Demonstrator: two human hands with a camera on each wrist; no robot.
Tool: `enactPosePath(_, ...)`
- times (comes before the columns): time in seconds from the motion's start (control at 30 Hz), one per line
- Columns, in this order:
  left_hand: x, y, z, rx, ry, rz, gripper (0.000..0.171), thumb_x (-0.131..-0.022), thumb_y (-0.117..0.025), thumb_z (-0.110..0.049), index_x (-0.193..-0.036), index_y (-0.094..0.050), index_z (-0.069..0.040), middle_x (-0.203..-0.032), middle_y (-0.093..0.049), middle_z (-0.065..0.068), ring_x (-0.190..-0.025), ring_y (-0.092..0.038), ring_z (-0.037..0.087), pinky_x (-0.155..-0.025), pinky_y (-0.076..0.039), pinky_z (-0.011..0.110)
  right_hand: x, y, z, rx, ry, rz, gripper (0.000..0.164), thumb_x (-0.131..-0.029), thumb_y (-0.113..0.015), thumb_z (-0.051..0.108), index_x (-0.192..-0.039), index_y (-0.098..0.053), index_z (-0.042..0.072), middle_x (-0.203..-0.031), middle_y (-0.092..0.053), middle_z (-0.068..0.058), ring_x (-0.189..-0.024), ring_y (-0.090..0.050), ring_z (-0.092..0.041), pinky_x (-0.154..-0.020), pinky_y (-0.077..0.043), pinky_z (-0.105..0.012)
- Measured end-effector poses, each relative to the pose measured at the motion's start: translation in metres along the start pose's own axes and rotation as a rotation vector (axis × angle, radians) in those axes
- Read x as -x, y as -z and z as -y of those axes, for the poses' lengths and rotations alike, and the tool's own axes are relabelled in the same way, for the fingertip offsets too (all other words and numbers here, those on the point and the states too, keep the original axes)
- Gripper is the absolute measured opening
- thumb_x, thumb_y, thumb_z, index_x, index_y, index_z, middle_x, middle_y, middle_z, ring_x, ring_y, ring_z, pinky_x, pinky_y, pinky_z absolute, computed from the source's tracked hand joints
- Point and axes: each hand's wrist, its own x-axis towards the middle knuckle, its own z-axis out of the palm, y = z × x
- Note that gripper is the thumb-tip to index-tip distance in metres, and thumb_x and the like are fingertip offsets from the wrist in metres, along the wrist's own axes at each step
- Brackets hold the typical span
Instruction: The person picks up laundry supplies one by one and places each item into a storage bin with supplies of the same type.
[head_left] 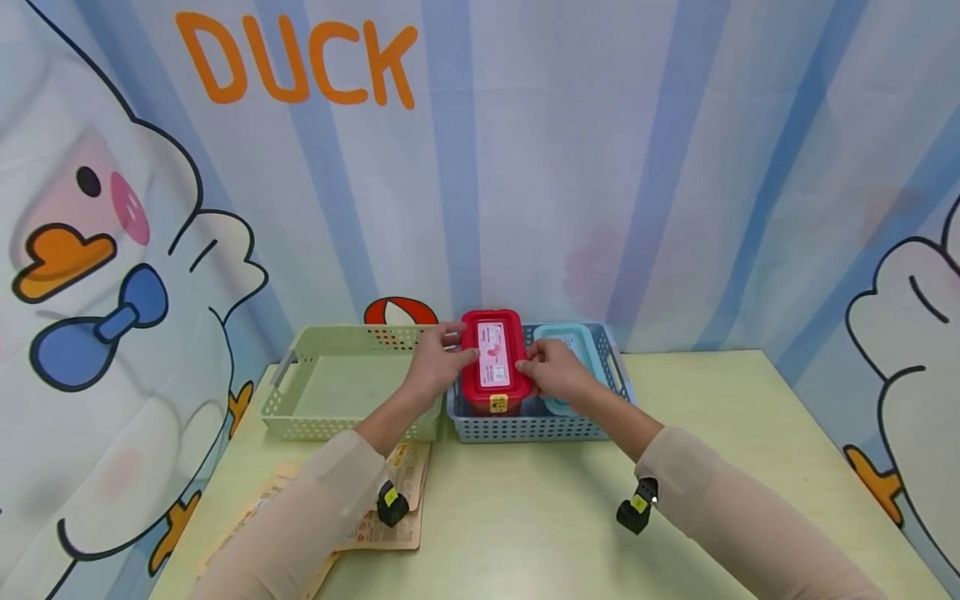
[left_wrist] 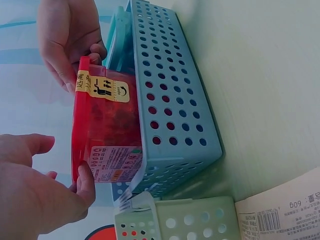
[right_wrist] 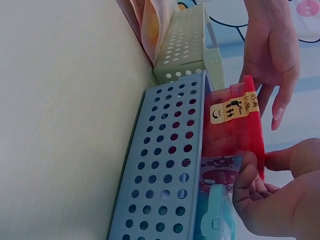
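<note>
A clear plastic food box with a red lid [head_left: 495, 354] stands upright in the blue basket [head_left: 532, 431], rising above its rim. It has a yellow "open" sticker [left_wrist: 111, 90] across the front. My left hand [head_left: 435, 362] is at the box's left side. Its fingers curl against the lid's edge, while the thumb stands off the lid in the left wrist view. My right hand [head_left: 558, 371] pinches the lid's right edge between thumb and fingers [right_wrist: 248, 172]. Beside the box, within the same basket, is a box with a light-blue lid [head_left: 577, 346].
A pale green basket [head_left: 300, 427] adjoins the blue one on the left. Several brown printed packets [head_left: 401, 521] lie on the table [head_left: 517, 533] below it, partly under the left sleeve. A duck-print curtain [head_left: 540, 167] hangs behind the table.
</note>
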Motion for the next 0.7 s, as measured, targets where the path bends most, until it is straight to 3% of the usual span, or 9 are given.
enactPosePath(0.5, 0.003, -0.001, 0.005, -0.001, 0.009, 0.028, 0.049, -0.101, -0.072, -0.008, -0.146, -0.054, -0.003, -0.145, -0.055, 0.022, -0.131, -0.056, 0.037, -0.1, -0.058, 0.05, -0.001, -0.012, 0.004, 0.171, -0.002, -0.034, 0.029, -0.107, -0.064, 0.017, -0.127, -0.058, -0.003, -0.103, -0.067, -0.015, -0.078, -0.067, -0.023, -0.078, -0.063, -0.044)
enactPosePath(0.7, 0.003, -0.002, 0.01, -0.004, -0.005, 0.045, 0.048, -0.101, -0.071, -0.007, -0.146, -0.054, -0.002, -0.143, -0.055, 0.022, -0.129, -0.057, 0.037, -0.097, -0.059, 0.049, -0.003, -0.014, 0.002, 0.272, 0.001, -0.029, 0.024, -0.107, -0.064, 0.019, -0.12, -0.061, -0.001, -0.099, -0.067, -0.012, -0.079, -0.065, -0.022, -0.067, -0.057, -0.032)
